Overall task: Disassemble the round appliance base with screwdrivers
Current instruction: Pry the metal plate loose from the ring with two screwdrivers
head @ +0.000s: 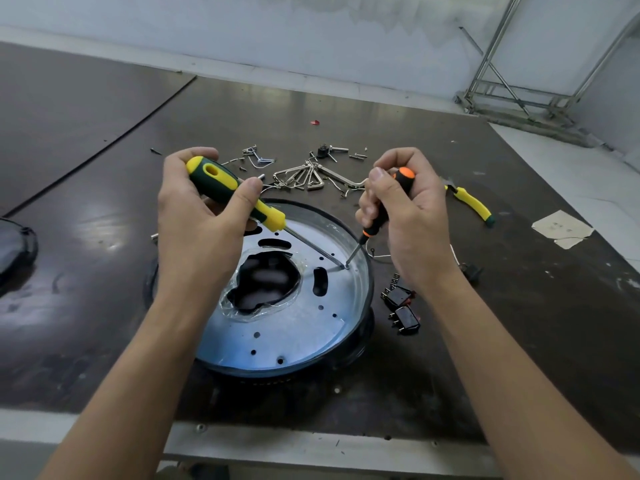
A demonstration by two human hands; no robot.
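- Head view: the round appliance base (294, 323) sits on the dark desk (485, 358) near its front edge, between the two forearms. Its silver metal plate faces up, with a large irregular opening in the middle and several small holes and slots around it.
- The left hand (197, 230) is wrapped around the handle of a yellow-and-green screwdriver (235, 194), fingers (249, 192) closed on it. The shaft slants down and to the right across the plate.
- The right hand (405, 216) is closed around a black-and-orange screwdriver (388, 206), held steeply, tip pointing down.
- Both tips meet at one screw (346, 267) near the plate's right rim.
- Just right of the base lie two black switches (401, 306) with metal prongs, beside the right wrist.
- Behind the base, a scatter of hex keys (304, 176), loose screws and small metal parts is spread over the desk.
- A yellow-handled tool (472, 204) lies to the far right of the right hand, and a torn scrap of paper (562, 228) lies beyond it.
- A dark round object (17, 247) is cut off by the left edge.
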